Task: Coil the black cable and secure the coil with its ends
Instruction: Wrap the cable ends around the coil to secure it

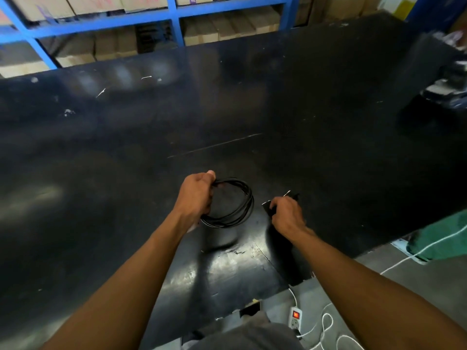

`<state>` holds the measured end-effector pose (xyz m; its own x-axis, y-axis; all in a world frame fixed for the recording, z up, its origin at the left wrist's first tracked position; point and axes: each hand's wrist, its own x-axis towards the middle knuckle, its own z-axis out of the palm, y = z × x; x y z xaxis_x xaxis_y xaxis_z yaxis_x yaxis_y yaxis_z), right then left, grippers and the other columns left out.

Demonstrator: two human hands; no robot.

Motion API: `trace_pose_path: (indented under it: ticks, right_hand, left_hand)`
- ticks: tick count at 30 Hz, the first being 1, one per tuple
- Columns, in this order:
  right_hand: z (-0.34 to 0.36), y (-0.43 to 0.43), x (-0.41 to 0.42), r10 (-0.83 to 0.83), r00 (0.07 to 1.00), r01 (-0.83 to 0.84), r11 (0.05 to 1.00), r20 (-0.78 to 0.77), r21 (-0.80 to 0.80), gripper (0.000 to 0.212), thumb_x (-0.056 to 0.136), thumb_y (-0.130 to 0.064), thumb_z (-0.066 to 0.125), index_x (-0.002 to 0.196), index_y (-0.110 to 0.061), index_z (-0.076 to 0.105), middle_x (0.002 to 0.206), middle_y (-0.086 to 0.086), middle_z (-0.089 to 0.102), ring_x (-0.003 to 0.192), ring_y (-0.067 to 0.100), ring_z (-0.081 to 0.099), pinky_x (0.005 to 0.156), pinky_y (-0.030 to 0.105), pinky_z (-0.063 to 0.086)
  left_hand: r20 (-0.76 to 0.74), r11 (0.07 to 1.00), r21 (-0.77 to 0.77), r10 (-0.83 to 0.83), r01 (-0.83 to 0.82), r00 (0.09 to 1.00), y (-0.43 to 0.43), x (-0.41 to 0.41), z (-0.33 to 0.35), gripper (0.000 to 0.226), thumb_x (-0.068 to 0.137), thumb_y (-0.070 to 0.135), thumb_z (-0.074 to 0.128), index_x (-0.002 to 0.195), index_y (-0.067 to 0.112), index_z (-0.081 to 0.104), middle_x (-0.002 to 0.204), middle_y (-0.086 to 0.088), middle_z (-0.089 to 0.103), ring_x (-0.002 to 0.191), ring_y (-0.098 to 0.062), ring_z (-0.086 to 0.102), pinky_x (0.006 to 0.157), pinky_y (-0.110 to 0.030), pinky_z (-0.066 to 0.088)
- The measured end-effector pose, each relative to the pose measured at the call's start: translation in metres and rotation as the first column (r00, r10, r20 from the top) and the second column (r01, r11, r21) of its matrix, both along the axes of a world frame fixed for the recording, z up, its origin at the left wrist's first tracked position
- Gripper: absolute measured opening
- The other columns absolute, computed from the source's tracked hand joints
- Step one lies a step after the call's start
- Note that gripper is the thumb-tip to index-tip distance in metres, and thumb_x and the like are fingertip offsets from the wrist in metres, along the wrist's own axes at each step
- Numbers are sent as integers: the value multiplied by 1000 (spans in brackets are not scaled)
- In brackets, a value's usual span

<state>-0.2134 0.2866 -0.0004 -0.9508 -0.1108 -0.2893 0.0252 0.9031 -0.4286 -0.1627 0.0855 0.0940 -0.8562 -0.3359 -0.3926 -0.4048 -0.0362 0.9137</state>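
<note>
The black cable (243, 203) is wound into a round coil of several loops, held just above the black table (227, 109). My left hand (195, 195) grips the coil's left side, fingers closed around the strands. My right hand (286, 214) is to the right of the coil, fingers closed on a dark cable end (293, 196) whose tip sticks out past the knuckles. The strand between that end and the coil is hard to make out against the dark tabletop.
Blue shelving (174, 13) with cardboard boxes stands behind the table. A white power strip (295, 317) with a lit red switch and white cords lies on the floor at the lower right. A person in green (439, 238) stands at the right edge.
</note>
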Motion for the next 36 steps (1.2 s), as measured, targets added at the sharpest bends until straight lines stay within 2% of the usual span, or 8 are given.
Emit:
trace_pose_path:
  ticks: [7,13,16,19,22,26,29,36]
  right_hand:
    - [-1,4,-3,44,997,-46,999,-58,-25,13,85,-11,67,95,-13,75,103,13,75,98,31,68,85,37,54]
    - [44,-5,-1,-231,941,125,916,-247,-381,8,84,-13,67,90,-10,70,87,9,74,83,28,69,79,43,56]
    - [93,-19,0,-301,867,30,827,-397,-561,9,83,-12,70,92,-13,69,80,-1,70,74,17,68,72,35,56]
    - [145,-41,9,-251,792,-220,734,-556,-643,10,84,-14,70,94,-16,69,80,-3,70,72,12,69,66,23,55]
    - [170,-63,24,0,700,-505,708,-715,-494,10,84,-10,71,94,-11,70,86,0,72,76,12,68,70,22,54]
    - [169,-86,30,198,555,-627,737,-808,-250,11,77,-4,75,88,-7,74,84,5,73,75,26,64,68,42,53]
    - [168,-100,27,202,482,-621,765,-853,-170,8,77,-10,76,85,-11,76,84,8,67,79,29,57,65,46,49]
    - [179,-122,22,59,407,-479,864,-912,-158,6,75,-17,78,81,-16,77,87,12,56,82,30,48,59,48,44]
  left_hand:
    - [10,995,27,95,-96,995,0,-5,-7,29,88,12,45,60,16,50,48,3,28,39,-11,19,40,-19,14]
    - [-22,987,63,148,-146,989,-9,-9,2,29,86,11,46,61,23,37,45,7,29,35,-9,21,35,-16,18]
    - [-74,986,68,154,-149,985,-19,-13,14,29,86,12,45,61,24,36,46,7,29,37,-10,21,35,-18,18]
    - [-163,985,9,169,-170,972,-34,-19,32,27,84,15,46,60,23,36,47,8,32,40,-11,23,36,-21,20]
    - [-276,980,-76,158,-185,948,-46,-24,51,26,82,23,49,58,25,39,50,8,38,44,-12,30,39,-24,26]
    - [-398,971,-152,111,-185,911,-57,-22,73,29,82,35,52,53,31,46,59,3,41,54,-17,35,49,-36,28]
    - [-466,972,-167,70,-165,882,-65,-17,80,29,87,35,52,58,32,47,59,6,43,54,-15,36,49,-36,29]
    - [-529,979,-181,-14,-97,849,-77,-12,85,27,88,43,49,67,29,45,60,5,42,53,-14,34,48,-35,27]
